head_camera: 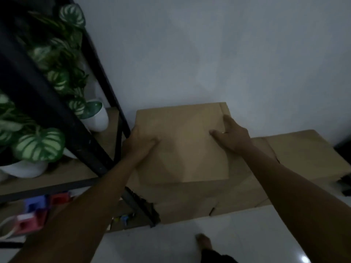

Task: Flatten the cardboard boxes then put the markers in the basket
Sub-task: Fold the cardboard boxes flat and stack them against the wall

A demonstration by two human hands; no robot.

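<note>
Two hands on one cardboard box [182,149], dim light, picture soft. Left hand [140,143] is at the box's left edge, palm flat on the top face, fingers together pointing right; whether the thumb wraps the side I cannot tell. Right hand [230,134] is spread wide on the top face near the right far corner, fingers splayed, a ring [225,132] on one finger; not gripping anything, just laid on the cardboard. The box stands upright, top closed, against the pale wall [209,54]. It sits on flattened cardboard [296,154] that spreads out to the right and toward the near side over the white floor [247,234]. Left of the box is a black metal shelf [76,130], its frame touching or just beside the box's left side, cannot tell which. On the shelf board: two white pots [98,120] with striped green leaves [39,145]. Lower left, under the shelf board, red and blue plastic items [38,211], too blurred to identify. Near the shelf's foot, small coloured bits [123,218], possibly markers, too small to confirm. A bare foot [204,241] shows on the floor at the near edge. Basket not identifiable.
</note>
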